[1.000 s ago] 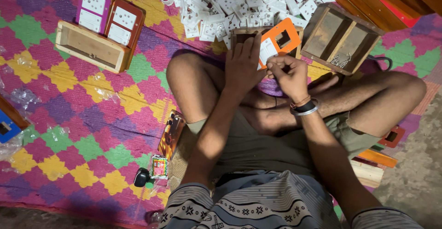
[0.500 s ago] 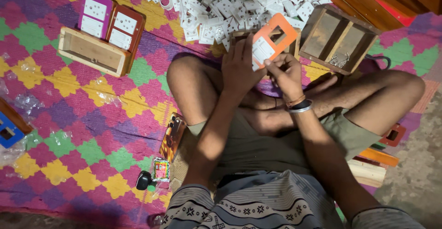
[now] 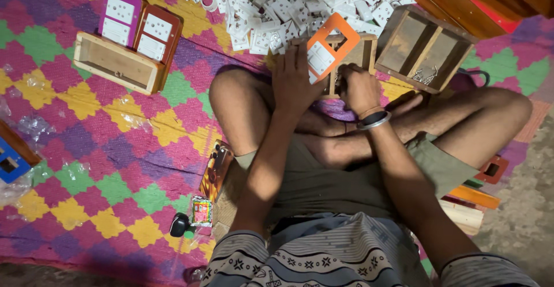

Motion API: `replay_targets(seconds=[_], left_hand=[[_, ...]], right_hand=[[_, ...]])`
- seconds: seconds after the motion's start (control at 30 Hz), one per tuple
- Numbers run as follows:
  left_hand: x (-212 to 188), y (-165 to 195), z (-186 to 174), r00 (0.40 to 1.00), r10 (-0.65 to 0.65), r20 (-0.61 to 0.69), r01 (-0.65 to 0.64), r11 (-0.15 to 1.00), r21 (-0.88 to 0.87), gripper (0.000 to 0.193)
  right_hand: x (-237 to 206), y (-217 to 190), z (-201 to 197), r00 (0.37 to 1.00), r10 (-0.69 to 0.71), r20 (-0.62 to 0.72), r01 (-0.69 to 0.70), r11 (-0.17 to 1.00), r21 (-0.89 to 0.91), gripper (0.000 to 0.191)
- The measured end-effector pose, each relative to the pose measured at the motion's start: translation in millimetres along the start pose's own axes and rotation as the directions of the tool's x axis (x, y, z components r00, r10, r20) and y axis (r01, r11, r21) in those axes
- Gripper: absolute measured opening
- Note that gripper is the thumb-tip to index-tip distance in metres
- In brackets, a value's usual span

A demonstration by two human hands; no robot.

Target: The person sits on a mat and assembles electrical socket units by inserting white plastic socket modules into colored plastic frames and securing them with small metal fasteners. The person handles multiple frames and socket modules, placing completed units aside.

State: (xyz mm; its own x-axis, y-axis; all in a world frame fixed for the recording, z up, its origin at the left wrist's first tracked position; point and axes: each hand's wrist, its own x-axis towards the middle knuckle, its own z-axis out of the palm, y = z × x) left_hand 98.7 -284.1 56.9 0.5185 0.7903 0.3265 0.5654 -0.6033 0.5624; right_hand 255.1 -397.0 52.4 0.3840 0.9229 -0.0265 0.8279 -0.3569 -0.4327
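Lying flatter and farther from the person than half a second ago, the orange switch plate (image 3: pixel 329 49) now rests on the small wooden box (image 3: pixel 356 56), left hand (image 3: pixel 295 79) pressed on its near-left edge, right hand (image 3: pixel 358 88) closed in a fist at its near-right edge.

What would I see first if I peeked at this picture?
Probably the bright orange plate at top centre, which the left hand presses down while the right hand works beside it. Just above lies a big heap of white switch parts, all on a chequered mat of pink, yellow, green and purple.
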Motion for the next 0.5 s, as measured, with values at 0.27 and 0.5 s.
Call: replay_targets(seconds=[0.27, 0.5], left_hand=[[1.5, -1.2, -2.2, 0.999, 0.022, 0.039, -0.019, 0.997, -0.078, 0.091], [-1.6, -0.5, 2.9, 0.999, -0.005, 0.033, 0.005, 1.0, 0.01, 0.089]], right_hand=[[-6.2, 17.4, -5.0, 0.97, 0.23, 0.08, -0.242, 0.866, 0.438, 0.007], [1.1, 1.8, -2.9, 0.99, 0.069, 0.126, -0.062, 0.996, -0.06, 0.028]])
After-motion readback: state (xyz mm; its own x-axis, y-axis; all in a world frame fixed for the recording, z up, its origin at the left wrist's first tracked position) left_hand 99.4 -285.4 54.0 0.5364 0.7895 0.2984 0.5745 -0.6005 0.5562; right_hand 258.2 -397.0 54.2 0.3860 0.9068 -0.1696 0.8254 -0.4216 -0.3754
